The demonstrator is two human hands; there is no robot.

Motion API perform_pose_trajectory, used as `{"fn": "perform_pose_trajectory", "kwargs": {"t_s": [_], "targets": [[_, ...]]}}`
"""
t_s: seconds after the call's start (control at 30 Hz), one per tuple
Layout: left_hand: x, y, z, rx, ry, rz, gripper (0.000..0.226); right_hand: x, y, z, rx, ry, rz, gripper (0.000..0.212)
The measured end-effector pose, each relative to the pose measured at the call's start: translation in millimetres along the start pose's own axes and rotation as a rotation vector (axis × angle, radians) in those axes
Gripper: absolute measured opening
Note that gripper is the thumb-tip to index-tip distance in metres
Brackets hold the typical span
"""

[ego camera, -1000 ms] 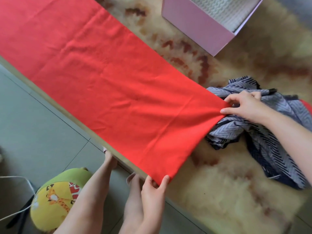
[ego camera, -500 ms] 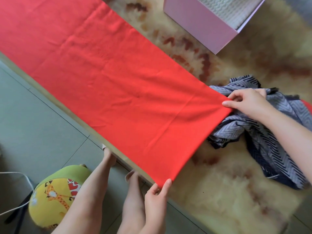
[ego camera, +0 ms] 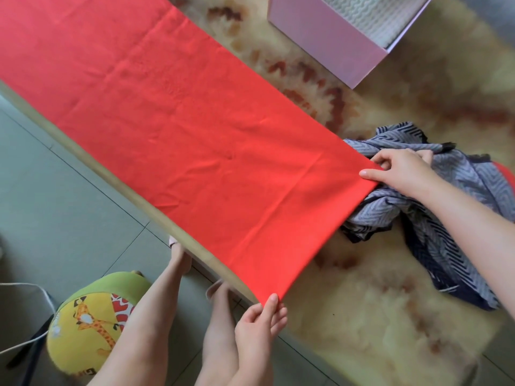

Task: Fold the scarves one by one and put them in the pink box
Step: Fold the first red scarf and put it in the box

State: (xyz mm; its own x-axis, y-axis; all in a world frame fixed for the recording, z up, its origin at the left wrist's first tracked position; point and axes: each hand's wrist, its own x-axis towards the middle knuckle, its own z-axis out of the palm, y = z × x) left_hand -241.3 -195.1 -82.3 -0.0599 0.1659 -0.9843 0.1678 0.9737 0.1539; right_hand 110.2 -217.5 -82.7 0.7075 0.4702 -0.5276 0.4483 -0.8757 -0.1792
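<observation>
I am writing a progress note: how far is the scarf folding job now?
Done: maybe one piece; pale zigzag fabric lies in the pink box, but I cannot tell if it is a scarf. In hand: the red scarf lies spread flat, the left hand and right hand pinching its end corners. Left: folding it, then the crumpled grey scarf.

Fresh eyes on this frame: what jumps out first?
The red scarf, spread flat in a long diagonal band from upper left to lower right. The left hand pinches its near corner and the right hand its far corner, over a crumpled blue-grey scarf at right. The pink box stands open at top right.
</observation>
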Motion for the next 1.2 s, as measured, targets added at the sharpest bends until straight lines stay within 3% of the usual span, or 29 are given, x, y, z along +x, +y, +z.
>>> {"fn": "perform_pose_trajectory", "kwargs": {"t_s": [0.13,0.23,0.37,0.5,0.67,0.83,1.03,1.2], "targets": [[1.8,-4.7,-4.1,0.073,-0.028,0.035,0.021,4.7,5.5,-2.2,0.001,-0.089,0.05,0.029],[-1.9,-2.9,-4.2,0.0,-0.019,0.019,0.016,7.5,10.4,-2.1,0.021,-0.131,0.128,0.031],[-9.1,0.0,1.4,-0.177,-0.072,-0.054,0.011,1.6,1.6,-8.9,0.26,-0.132,0.076,0.019],[-14.6,-1.3,4.5,-0.226,-0.044,-0.093,0.036,-7.3,-1.8,-12.7,0.433,-0.11,0.111,0.02],[-17.6,12.4,10.0,-0.169,0.053,0.236,0.035,-11.3,3.6,-12.5,0.609,-0.044,0.014,0.034],[-20.2,31.6,2.3,0.068,0.031,0.605,0.023,-16.3,-5.0,-23.9,0.598,-0.138,-0.179,0.032],[-16.8,57.4,-6.0,0.212,0.028,0.677,0.03,-10.0,-21.1,-38.8,0.383,-0.312,-0.214,0.047],[-11.1,74.3,-10.2,0.296,0.174,0.76,0.025,-3.0,-51.5,-40.0,0.271,-0.078,-0.342,0.028]]}}
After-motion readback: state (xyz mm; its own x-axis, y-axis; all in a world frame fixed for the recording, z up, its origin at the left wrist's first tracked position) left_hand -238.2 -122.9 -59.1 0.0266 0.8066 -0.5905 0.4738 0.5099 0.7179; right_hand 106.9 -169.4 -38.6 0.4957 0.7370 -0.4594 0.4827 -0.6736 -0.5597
